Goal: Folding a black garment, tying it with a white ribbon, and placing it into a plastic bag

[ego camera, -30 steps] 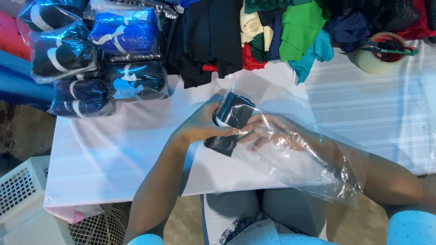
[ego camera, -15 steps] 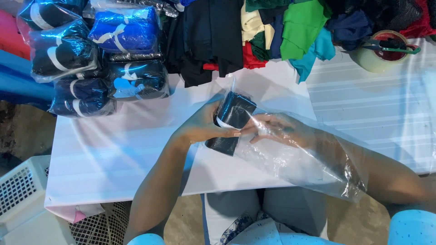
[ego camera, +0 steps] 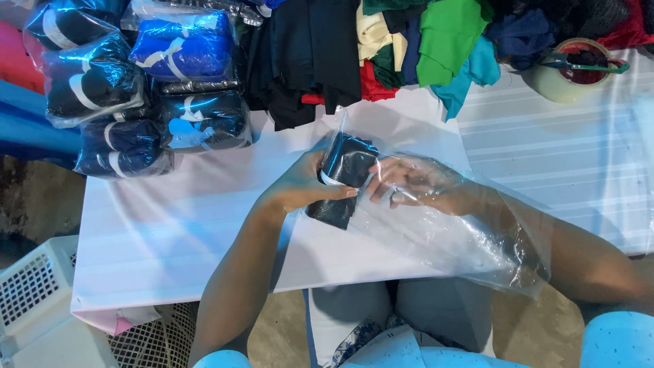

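My left hand [ego camera: 300, 185] grips a rolled dark navy garment [ego camera: 344, 178] over the white table [ego camera: 170, 232]. A clear plastic bag [ego camera: 449, 235] is pulled over my right hand [ego camera: 419, 184] and forearm. Through the film, the right fingers touch the roll's right side. The bag's far end wraps the top of the roll; the lower end of the roll sticks out bare.
Several bagged dark and blue garments [ego camera: 136, 88] are stacked at the back left. A heap of loose coloured clothes [ego camera: 409, 41] lies along the back. A tape roll [ego camera: 569, 75] with scissors stands back right. White mesh baskets [ego camera: 34, 307] sit on the floor at left.
My right hand inside the bag has moved up and left, closer against the roll. The left hand keeps its grip with little movement.
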